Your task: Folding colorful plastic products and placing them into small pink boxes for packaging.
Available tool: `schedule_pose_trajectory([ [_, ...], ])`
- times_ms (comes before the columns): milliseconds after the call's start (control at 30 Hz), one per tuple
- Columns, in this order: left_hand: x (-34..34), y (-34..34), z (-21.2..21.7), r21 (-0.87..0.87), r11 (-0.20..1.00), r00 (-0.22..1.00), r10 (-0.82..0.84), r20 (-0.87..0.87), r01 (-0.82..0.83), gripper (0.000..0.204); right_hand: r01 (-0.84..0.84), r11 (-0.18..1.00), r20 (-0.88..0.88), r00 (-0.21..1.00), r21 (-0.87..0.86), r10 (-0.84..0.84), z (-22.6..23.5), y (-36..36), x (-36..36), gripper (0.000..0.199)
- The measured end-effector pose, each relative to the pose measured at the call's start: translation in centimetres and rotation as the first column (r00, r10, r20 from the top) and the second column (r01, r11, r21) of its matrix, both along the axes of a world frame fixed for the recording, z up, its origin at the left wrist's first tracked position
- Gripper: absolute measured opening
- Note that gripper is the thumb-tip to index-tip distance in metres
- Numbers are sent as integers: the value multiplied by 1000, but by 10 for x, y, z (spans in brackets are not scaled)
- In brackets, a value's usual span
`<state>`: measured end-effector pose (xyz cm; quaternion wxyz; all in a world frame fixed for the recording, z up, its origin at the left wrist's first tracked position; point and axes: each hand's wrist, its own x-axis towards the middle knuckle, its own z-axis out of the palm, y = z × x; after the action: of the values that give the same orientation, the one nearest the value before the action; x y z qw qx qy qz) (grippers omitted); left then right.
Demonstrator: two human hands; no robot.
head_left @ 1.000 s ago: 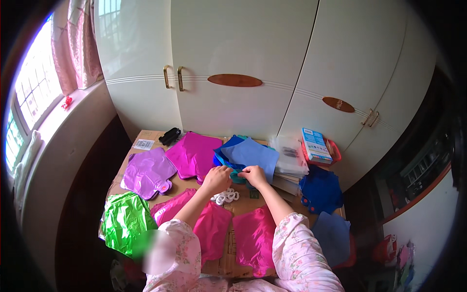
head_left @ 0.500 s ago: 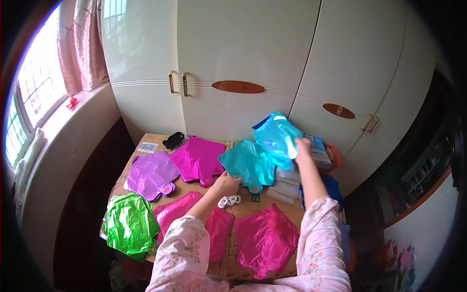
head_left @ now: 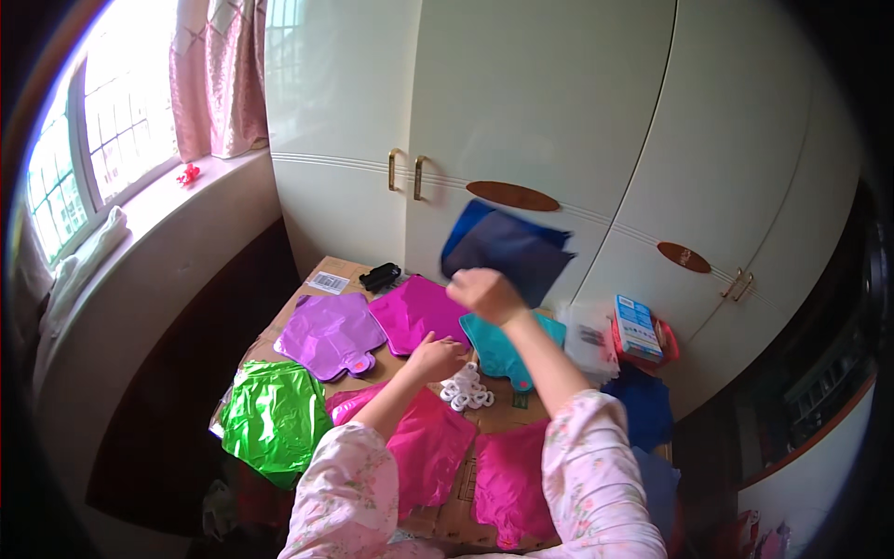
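Observation:
My right hand (head_left: 488, 296) is closed on the lower edge of a dark blue foil sheet (head_left: 512, 244), raised above the back of the table and blurred by motion. It looks like a flat, empty foil balloon. Over the middle of the table hovers my left hand (head_left: 438, 358), fingers loosely spread and holding nothing that I can see. Close by lie a flat magenta foil balloon (head_left: 417, 312), a teal one (head_left: 512, 349) partly behind my right arm, and a cluster of small white rings (head_left: 466, 388).
Flat foil balloons in purple (head_left: 326, 334), green (head_left: 273, 419), pink (head_left: 424, 452) and deep pink (head_left: 510, 480) cover the cardboard tabletop (head_left: 321, 268). A black object (head_left: 380, 277) lies at the back. At right are a blue-white box (head_left: 638, 328) and dark blue foil (head_left: 643, 410). Behind stands a cream cabinet (head_left: 531, 102).
My right hand has swung left and its foil now shows dark blue instead of light teal. My left hand has lifted off the teal balloon's edge. The view has turned left.

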<state>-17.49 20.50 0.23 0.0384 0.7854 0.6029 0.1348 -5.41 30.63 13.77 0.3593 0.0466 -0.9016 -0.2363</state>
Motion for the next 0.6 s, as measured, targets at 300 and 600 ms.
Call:
schedule_pose_trajectory([
  [300, -108, -60, -24, 49, 929, 927, 361, 101, -367, 20, 251, 911, 427, 899, -327, -95, -164, -17, -73, 14],
  [600, -113, -54, -31, 121, 932, 937, 327, 126, -341, 20, 308, 804, 378, 919, -509, -113, -178, -21, -68, 17],
])
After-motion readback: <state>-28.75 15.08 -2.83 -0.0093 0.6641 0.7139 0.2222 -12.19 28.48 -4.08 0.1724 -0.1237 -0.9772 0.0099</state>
